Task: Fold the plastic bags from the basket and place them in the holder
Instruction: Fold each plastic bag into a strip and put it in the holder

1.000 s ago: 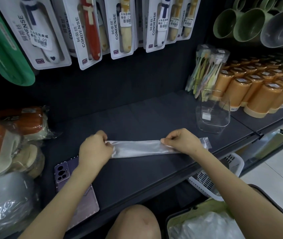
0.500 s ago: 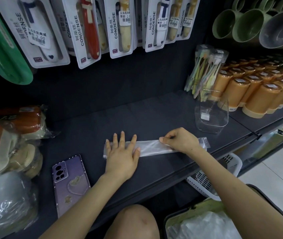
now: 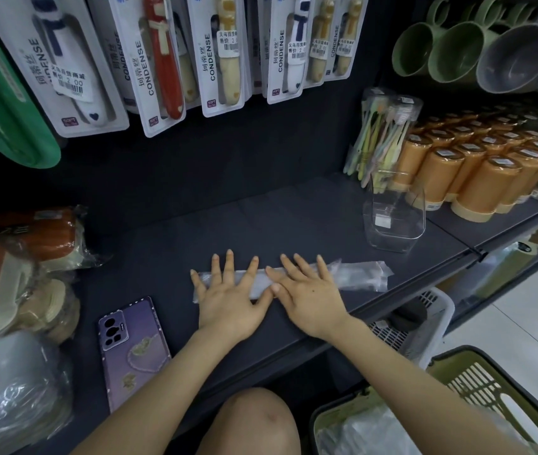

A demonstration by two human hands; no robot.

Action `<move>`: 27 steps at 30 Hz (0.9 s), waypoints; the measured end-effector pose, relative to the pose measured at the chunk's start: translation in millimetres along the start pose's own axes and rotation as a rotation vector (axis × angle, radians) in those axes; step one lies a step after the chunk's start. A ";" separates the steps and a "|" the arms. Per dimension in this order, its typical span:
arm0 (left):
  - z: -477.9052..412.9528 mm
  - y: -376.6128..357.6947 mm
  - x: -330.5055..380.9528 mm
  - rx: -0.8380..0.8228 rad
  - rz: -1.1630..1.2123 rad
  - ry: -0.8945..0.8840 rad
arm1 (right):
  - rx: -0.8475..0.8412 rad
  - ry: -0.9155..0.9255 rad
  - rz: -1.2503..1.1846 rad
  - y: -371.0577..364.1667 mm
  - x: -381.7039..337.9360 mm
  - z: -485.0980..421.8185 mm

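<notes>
Knee [image 3: 254, 421] at bottom edge, bare. Just right of it, green basket [image 3: 477, 385] on the floor with a lattice wall; loose plastic bags [image 3: 369, 435] bunched inside. White basket [image 3: 438, 310] behind it, tucked under the shelf edge.

On the dark shelf [image 3: 261, 231], near the front, purple phone [image 3: 133, 349] lies camera side up, left of the arms and apart from them.

Both hands are flat on a folded bag [image 3: 359, 277], a long narrow clear strip lying left to right along the shelf. Left hand [image 3: 231, 300] has its fingers straight and spread, palm down, pressing the strip's left part. Right hand [image 3: 310, 297] is the same, fingers straight and spread, pressing the middle. The thumbs nearly meet; cannot tell if they touch. Neither hand grips anything. The strip's right end sticks out past the right hand and lies loose near the shelf's front edge.

Wrapped goods [image 3: 15, 274], orange and cream in plastic film, are piled at the left side of the shelf.

Further back on the right, clear holder [image 3: 392, 221] stands upright on the shelf, well apart from the strip. Behind it are a toothbrush bundle [image 3: 379, 139] in clear wrap and rows of orange cups [image 3: 477, 172].

On the back wall hang toothbrush packs [image 3: 221, 50] with price stickers. Green mugs [image 3: 451, 50] sit top right, with grey ones beside them.
</notes>
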State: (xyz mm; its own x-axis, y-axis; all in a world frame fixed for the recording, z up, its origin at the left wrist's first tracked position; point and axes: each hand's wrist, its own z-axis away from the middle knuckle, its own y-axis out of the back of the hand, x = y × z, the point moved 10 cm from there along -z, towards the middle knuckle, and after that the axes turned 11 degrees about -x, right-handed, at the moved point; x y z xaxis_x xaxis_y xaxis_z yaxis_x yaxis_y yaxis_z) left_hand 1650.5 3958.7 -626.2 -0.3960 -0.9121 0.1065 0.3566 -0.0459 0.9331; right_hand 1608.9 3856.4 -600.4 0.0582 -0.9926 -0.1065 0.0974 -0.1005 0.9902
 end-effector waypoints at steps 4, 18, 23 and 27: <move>-0.9 -0.9 -0.3 0.009 0.003 -0.009 | -0.190 -0.175 -0.024 -17.8 57.1 17.3; -20.8 14.9 -0.7 0.035 -0.029 -0.163 | -0.153 -0.414 -0.131 35.0 119.7 35.4; -8.4 61.1 19.7 0.369 -0.099 -0.301 | -0.160 -0.378 -0.335 28.7 106.3 51.3; 38.3 68.0 58.5 0.558 0.180 -0.615 | -0.151 -0.404 -0.440 19.5 94.6 68.6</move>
State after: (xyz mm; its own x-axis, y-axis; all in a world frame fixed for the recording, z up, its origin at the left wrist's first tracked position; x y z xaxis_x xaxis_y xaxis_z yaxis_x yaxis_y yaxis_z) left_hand 1619.2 3917.8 -543.4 -0.8201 -0.4950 0.2870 0.0530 0.4336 0.8995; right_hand 1548.2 3755.8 -584.9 -0.3972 -0.8107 -0.4301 0.1685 -0.5251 0.8342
